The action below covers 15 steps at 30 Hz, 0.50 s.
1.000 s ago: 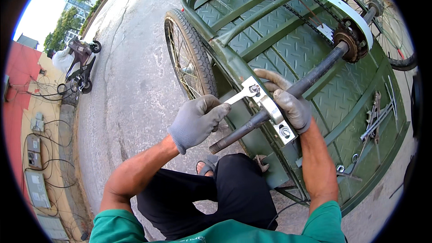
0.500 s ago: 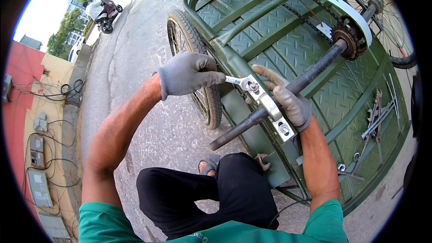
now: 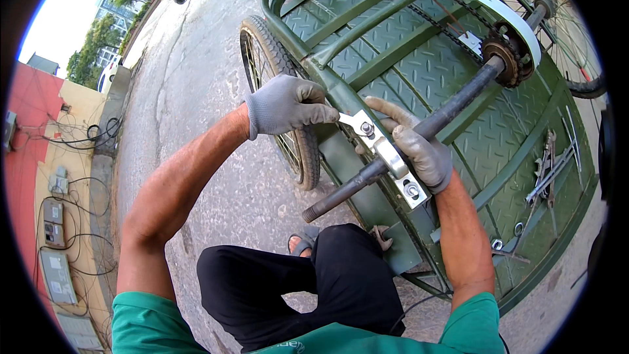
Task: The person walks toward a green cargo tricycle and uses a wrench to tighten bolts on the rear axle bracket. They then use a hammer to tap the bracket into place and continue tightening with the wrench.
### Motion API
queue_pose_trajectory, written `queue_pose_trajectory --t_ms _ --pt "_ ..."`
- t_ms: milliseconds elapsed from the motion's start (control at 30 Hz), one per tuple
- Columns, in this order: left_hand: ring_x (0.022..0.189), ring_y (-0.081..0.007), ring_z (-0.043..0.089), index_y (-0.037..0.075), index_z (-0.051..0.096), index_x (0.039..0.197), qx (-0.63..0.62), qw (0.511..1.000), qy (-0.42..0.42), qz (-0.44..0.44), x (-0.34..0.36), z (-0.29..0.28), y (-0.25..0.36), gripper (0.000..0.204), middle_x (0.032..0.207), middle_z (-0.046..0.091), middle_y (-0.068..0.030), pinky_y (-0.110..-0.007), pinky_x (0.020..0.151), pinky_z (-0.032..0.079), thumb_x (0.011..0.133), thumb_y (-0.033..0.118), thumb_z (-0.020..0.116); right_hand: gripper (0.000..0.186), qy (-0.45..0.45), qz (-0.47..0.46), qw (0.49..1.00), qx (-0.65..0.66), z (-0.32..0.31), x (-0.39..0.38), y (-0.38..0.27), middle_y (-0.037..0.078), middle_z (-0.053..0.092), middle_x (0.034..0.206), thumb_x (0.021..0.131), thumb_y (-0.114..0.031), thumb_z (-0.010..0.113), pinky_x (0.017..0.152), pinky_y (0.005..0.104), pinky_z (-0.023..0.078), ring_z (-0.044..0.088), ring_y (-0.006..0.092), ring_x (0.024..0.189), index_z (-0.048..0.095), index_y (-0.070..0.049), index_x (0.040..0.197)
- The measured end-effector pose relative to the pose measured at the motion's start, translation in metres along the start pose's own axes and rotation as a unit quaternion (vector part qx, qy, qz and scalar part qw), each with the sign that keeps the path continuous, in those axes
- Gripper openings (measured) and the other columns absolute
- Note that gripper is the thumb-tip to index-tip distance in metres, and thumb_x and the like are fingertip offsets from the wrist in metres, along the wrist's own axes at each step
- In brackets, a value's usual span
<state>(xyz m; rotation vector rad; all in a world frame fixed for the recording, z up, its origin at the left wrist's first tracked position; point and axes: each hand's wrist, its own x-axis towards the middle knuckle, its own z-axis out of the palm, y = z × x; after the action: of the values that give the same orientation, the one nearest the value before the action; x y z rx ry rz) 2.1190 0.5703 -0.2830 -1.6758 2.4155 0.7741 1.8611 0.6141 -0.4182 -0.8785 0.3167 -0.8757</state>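
Grip on the left hand (image 3: pixel 288 108) was a pinch, gloved thumb and fingers closed on the outer end of a small wrench (image 3: pixel 347 118), back of the hand up, with the wrench's other end over by the upper bolt (image 3: pixel 367 129) of a silver bracket (image 3: pixel 394 158). Couldn't tell if it was properly seated on there, too small to make out. Right hand (image 3: pixel 422 149), gloved too, was curled in beside the bracket by the green rail (image 3: pixel 346 95), some fingers out of sight, so no clue whether that grip was squeezing something or just steadying things. As for the bracket, it sat on the side rail of a green cart (image 3: pixel 498 137), with a dark axle (image 3: pixel 344 191) running through it and the threaded end sticking out past the rail. My read: this was the wrench-on-the-upper-bolt step, though tightening or loosening, honestly couldn't say. Next move seemed to call for a short, steady swing with the wrench square on the bolt, and the right hand keeping the bracket from twisting. The lower nut (image 3: pixel 411 190) probably deserved a check as well. More wrenches (image 3: pixel 547 160) lay on the cart bed, well apart from both hands.
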Motion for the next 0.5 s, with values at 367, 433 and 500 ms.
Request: queue_pose_trajectory --t_ms 367,433,500 --pt "0.059 -0.0037 0.048 0.003 0.064 0.105 -0.395 0.889 0.138 -0.185 -0.089 0.105 0.062 0.041 0.070 0.054 0.0026 -0.022 0.052 0.041 0.108 0.041 0.052 0.071 0.018 -0.002 1.000 -0.003 0.008 -0.001 -0.002 0.016 0.065 0.122 0.097 -0.029 0.059 0.090 0.0359 0.057 0.070 0.0220 0.103 0.033 0.003 0.155" --pt "0.058 -0.0037 0.048 0.002 0.064 0.105 -0.385 0.893 0.124 -0.197 -0.086 0.102 0.060 0.040 0.070 0.054 0.0024 -0.022 0.050 0.041 0.108 0.040 0.053 0.072 0.011 -0.007 1.000 0.011 0.010 0.000 -0.004 0.016 0.065 0.121 0.096 -0.029 0.060 0.090 0.0358 0.057 0.070 0.0221 0.102 0.033 0.003 0.155" --pt "0.054 -0.0039 0.047 0.002 0.065 0.102 -0.391 0.883 0.166 -0.199 -0.084 0.098 0.053 0.040 0.067 0.054 0.0020 -0.022 0.047 0.040 0.108 0.040 0.054 0.074 0.015 -0.013 1.000 0.020 0.009 0.000 -0.004 0.016 0.066 0.119 0.095 -0.029 0.062 0.088 0.0357 0.058 0.070 0.0215 0.101 0.032 0.002 0.155"
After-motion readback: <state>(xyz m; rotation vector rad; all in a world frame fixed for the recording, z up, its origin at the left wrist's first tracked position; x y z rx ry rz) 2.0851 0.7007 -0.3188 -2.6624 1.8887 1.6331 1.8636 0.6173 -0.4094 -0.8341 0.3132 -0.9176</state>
